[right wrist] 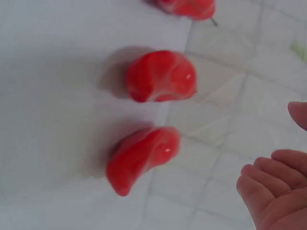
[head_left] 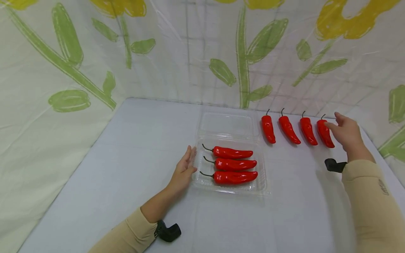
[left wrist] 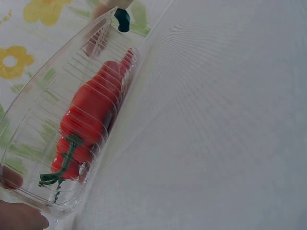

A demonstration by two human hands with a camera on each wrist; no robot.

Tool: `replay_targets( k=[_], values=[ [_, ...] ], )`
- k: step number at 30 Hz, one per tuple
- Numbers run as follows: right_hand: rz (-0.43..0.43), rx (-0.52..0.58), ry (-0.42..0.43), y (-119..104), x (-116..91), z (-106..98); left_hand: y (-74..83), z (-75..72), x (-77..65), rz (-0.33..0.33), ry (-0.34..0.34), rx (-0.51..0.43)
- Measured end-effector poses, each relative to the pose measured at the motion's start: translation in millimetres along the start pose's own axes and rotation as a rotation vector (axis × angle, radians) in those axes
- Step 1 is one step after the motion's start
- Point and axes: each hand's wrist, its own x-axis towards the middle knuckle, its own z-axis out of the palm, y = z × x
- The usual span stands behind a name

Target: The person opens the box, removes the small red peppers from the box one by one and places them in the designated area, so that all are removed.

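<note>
My left hand (head_left: pixel 182 171) rests against the left side of a clear plastic clamshell container (head_left: pixel 264 182), fingers fairly straight along its wall. In the left wrist view the fingers (left wrist: pixel 21 215) touch the container's near end. Three red chili peppers (head_left: pixel 235 178) lie side by side inside, green stems pointing left. My right hand (head_left: pixel 346 131) is at the rightmost loose chili pepper (head_left: pixel 325 133), fingers spread and thumb apart. Whether it touches that pepper is hard to tell. In the right wrist view the palm shows with nothing in it, away from the loose peppers (right wrist: pixel 161 76).
More loose red peppers (head_left: pixel 285 130) form a row near the table's back edge, stems pointing back. The container's clear lid (head_left: pixel 226 123) lies folded open behind its base. A white cloth covers the table (head_left: pixel 133 140). A flower-patterned curtain (head_left: pixel 177 52) hangs behind.
</note>
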Motion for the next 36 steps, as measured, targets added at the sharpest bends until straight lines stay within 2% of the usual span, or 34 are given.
replay_targets(
  k=[8,14,21,32,36],
  values=[
    [-0.130,0.014,0.006,-18.2,-26.3,6.3,-1.0,-0.8,-1.0,0.007,-0.003,0.000],
    [-0.197,0.032,0.024,-26.8,-49.4,14.8,-2.1,-1.0,-0.1,0.012,-0.001,-0.012],
    [-0.219,0.065,0.036,-35.4,-76.6,27.9,-0.5,0.3,-1.2,-0.007,0.008,0.008],
    [-0.257,0.136,0.070,-41.9,-100.0,42.5,-0.1,0.7,-1.9,-0.006,0.014,0.045],
    [-0.312,0.155,0.052,-46.1,-108.1,46.1,-0.6,0.0,-1.5,0.006,0.010,0.043]
  ],
)
